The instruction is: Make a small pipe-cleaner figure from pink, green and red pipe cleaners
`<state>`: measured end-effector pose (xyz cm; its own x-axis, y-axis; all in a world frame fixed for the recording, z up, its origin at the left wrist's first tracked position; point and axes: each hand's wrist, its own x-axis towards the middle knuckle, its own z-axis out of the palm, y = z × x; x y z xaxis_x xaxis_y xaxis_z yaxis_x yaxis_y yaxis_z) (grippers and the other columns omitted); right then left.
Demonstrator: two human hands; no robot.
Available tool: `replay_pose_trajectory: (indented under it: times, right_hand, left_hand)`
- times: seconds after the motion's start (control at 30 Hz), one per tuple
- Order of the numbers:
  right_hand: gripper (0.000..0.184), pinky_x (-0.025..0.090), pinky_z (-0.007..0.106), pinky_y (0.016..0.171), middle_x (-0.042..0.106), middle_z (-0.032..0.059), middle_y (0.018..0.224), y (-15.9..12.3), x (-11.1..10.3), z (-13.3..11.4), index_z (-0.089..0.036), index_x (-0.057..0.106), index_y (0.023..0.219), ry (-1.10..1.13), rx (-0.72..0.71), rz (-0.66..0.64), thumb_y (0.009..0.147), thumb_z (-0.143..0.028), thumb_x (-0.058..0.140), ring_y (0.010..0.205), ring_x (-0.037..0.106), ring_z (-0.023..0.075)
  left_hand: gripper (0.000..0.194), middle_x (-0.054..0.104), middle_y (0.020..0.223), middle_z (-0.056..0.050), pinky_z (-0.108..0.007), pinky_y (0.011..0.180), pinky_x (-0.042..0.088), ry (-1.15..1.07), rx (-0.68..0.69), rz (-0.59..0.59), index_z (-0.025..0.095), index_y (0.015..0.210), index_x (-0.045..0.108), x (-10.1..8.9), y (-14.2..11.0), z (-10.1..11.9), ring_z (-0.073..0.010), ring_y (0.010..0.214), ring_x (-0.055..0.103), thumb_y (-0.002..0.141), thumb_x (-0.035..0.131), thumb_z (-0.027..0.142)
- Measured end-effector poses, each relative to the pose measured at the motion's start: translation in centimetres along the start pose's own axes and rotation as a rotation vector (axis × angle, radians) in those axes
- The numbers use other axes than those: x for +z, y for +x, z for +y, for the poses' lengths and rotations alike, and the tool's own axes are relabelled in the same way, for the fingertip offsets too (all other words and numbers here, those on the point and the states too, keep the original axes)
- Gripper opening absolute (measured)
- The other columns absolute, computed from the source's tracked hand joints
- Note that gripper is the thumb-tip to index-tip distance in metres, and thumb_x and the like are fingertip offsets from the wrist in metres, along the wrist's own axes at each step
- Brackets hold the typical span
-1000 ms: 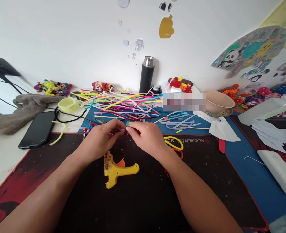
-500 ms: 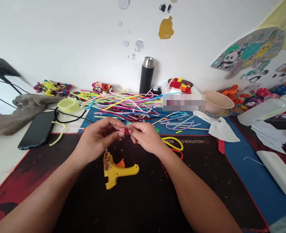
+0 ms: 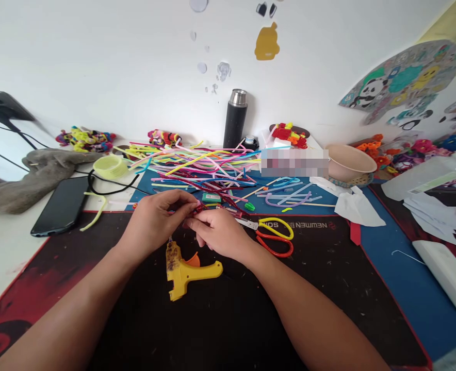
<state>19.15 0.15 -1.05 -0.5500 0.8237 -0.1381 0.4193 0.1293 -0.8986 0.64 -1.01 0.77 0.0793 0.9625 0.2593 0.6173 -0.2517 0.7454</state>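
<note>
Both hands meet over the far part of the black mat. My left hand [image 3: 160, 219] pinches a red tinsel pipe cleaner [image 3: 200, 207] between thumb and fingertips. My right hand [image 3: 222, 229] has its fingers closed at the same spot, on that pipe cleaner; the fingers cover most of it. Below the hands a yellow hot glue gun [image 3: 193, 271] with an orange trigger lies on its side, nozzle pointing away. Just right of my right hand are scissors [image 3: 276, 237] with one yellow and one red handle loop, their blades partly hidden.
Many colourful pipe cleaners [image 3: 197, 162] are heaped along the back. Behind them stands a black thermos [image 3: 235, 118]. A phone [image 3: 60, 207] and a yellow-green ring-shaped roll [image 3: 111, 167] are at left. To the right are a pinkish bowl [image 3: 352, 162] and crumpled tissue [image 3: 357, 207].
My right hand has turned and moved slightly down and left, closer to my left hand. The red tinsel strand that hung past my right wrist no longer shows there; more of the scissors is visible.
</note>
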Motion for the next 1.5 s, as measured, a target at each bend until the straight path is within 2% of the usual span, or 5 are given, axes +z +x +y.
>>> replay_pose_trajectory:
  times: [0.17, 0.5, 0.7, 0.97, 1.5]
  right_hand:
    - [0.046, 0.034, 0.028, 0.063, 0.065, -0.0028, 0.058, -0.2, -0.2, -0.5, -0.019, 0.061, 0.063, -0.168, -0.093, 0.104, 0.107, -0.029, 0.065, 0.057, 0.057, 0.0116]
    - [0.035, 0.031, 0.029, 0.064, 0.067, -0.0003, 0.063, 0.0, -0.3, -0.5, -0.019, 0.072, 0.075, -0.277, -0.075, 0.12, 0.108, -0.03, 0.065, 0.061, 0.059, 0.0145]
    - [0.031, 0.032, 0.029, 0.063, 0.071, 0.0015, 0.069, 0.2, 0.0, -0.2, -0.019, 0.074, 0.082, -0.264, -0.078, 0.142, 0.109, -0.03, 0.062, 0.065, 0.061, 0.0156]
    - [0.03, 0.026, 0.033, 0.065, 0.077, 0.0062, 0.08, -0.1, 0.0, -0.4, -0.02, 0.079, 0.092, -0.53, -0.14, 0.171, 0.11, -0.037, 0.061, 0.07, 0.063, 0.0192]
    - [0.029, 0.03, 0.03, 0.067, 0.078, 0.0019, 0.083, -0.2, -2.6, -0.1, -0.021, 0.078, 0.086, -0.553, -0.233, 0.324, 0.108, -0.035, 0.065, 0.075, 0.065, 0.0163]
  left_hand:
    - [0.041, 0.086, 0.1, -0.007, -0.04, 0.079, 0.065, -0.276, -0.158, -0.075, 0.024, 0.109, 0.084, -0.4, 0.5, -0.8, -0.0296, 0.087, 0.08, 0.086, 0.081, 0.058]
    - [0.036, 0.083, 0.095, -0.007, -0.037, 0.081, 0.064, -0.397, -0.182, -0.187, 0.023, 0.096, 0.082, -0.8, 0.7, -1.4, -0.0272, 0.087, 0.078, 0.082, 0.086, 0.056]
    - [0.021, 0.082, 0.095, -0.005, -0.035, 0.082, 0.061, -0.164, -0.097, -0.043, 0.025, 0.096, 0.079, -0.2, 0.4, -0.8, -0.0253, 0.087, 0.077, 0.088, 0.074, 0.043]
    - [0.017, 0.084, 0.093, -0.003, -0.034, 0.083, 0.061, 0.059, 0.008, 0.026, 0.026, 0.096, 0.08, 0.3, 0.5, -0.9, -0.0249, 0.084, 0.079, 0.087, 0.067, 0.034]
    - [0.019, 0.083, 0.086, -0.002, -0.033, 0.071, 0.056, 0.002, -0.021, -0.163, 0.028, 0.087, 0.081, -0.1, 0.5, -0.9, -0.0245, 0.076, 0.074, 0.089, 0.069, 0.044]
